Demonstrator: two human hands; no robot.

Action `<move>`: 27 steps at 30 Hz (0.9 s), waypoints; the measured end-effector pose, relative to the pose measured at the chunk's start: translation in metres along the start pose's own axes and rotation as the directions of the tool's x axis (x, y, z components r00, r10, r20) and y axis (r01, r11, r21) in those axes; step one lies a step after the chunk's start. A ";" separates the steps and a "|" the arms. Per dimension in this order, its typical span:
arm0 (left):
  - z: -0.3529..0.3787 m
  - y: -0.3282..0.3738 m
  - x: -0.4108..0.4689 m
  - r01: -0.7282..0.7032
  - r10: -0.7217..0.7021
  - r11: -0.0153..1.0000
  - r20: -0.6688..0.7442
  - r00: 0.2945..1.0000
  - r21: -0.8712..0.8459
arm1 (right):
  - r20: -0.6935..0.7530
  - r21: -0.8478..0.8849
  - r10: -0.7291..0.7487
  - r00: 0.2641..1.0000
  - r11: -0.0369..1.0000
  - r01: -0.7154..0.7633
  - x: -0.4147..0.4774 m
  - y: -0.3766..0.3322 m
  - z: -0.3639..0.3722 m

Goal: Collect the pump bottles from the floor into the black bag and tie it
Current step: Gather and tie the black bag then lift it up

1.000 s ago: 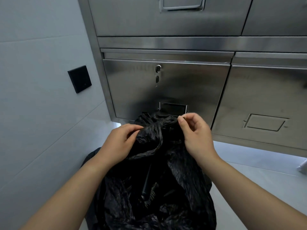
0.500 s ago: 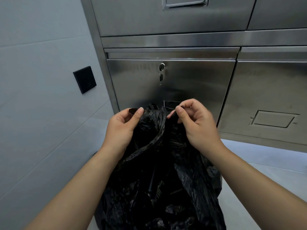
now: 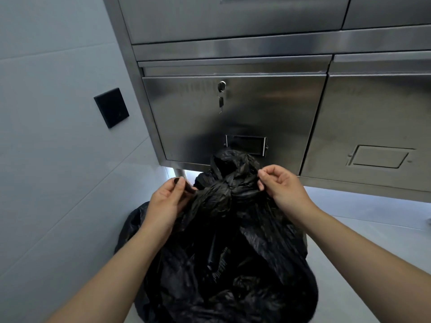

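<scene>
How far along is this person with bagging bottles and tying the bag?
Collecting looks done: no bottles show on the floor, and the black bag bulges. In hand: left hand and right hand each pinch a twisted end, a knot between them. Remaining: pulling it tight.

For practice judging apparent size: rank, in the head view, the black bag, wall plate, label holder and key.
1. black bag
2. wall plate, only slightly ahead of the next
3. label holder
4. key
</scene>
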State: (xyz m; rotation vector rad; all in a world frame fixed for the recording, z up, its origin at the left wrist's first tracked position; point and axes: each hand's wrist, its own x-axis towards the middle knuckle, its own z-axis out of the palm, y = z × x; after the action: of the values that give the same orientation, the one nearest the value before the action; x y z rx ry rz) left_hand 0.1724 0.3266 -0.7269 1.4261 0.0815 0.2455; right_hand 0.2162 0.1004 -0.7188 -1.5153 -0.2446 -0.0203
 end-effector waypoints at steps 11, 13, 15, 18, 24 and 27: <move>0.037 0.071 0.003 -0.459 0.473 0.874 -0.069 0.878 0.158 | -0.055 0.252 -0.239 0.969 0.936 0.246 0.000 -0.068 0.026; 0.040 0.080 0.002 -0.481 0.484 0.870 -0.002 0.875 0.110 | -0.001 0.338 -0.229 0.974 0.916 0.215 -0.002 -0.074 0.033; 0.042 0.082 0.002 -0.458 0.438 0.880 0.158 0.885 0.122 | 0.039 0.406 -0.228 0.973 0.893 0.193 -0.002 -0.073 0.040; 0.037 0.062 0.000 -0.312 0.232 0.938 0.394 0.889 0.152 | 0.052 0.383 -0.144 0.988 0.917 0.113 -0.003 -0.054 0.039; -0.003 0.001 -0.009 0.189 -0.148 0.975 0.285 0.947 -0.121 | 0.084 0.339 0.185 0.979 0.919 -0.202 -0.014 0.011 0.014; -0.012 -0.003 -0.007 0.210 -0.179 0.967 0.205 0.962 -0.142 | 0.051 0.366 0.229 0.972 0.901 -0.232 -0.011 0.015 0.004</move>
State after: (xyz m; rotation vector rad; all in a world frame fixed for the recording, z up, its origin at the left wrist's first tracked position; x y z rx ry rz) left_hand 0.1636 0.3362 -0.7326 1.2626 0.0433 -0.0474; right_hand 0.2076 0.1033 -0.7353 -1.1584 -0.0657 0.2103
